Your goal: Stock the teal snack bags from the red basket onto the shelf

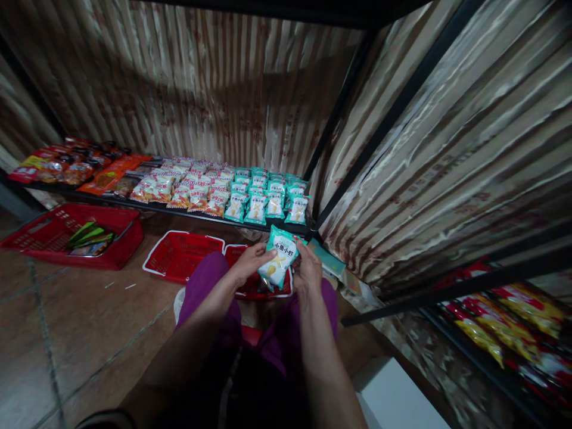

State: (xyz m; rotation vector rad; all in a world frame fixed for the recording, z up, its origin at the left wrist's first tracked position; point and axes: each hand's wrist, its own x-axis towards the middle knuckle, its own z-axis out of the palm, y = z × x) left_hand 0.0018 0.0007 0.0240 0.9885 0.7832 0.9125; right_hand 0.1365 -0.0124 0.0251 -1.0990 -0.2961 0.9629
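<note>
Between my two hands is a teal and white snack bag [280, 257], held above a red basket between my knees. My left hand [251, 262] grips the bag's left edge, thumb on its front. On the opposite side my right hand [309, 262] is closed around the bag's right edge; part of its fingers is hidden. Just beyond, rows of matching teal snack bags [258, 205] stand at the right end of a low black shelf. White and orange snack bags [196, 193] sit to their left on the same shelf.
A red basket [179, 253] with white handles stands on the floor to the left. Farther left, another red basket [120, 247] holds green packets. Black rack posts [384, 131] rise at the right. Red and yellow bags [482, 328] lie on a right-hand shelf, near a white box [397, 399].
</note>
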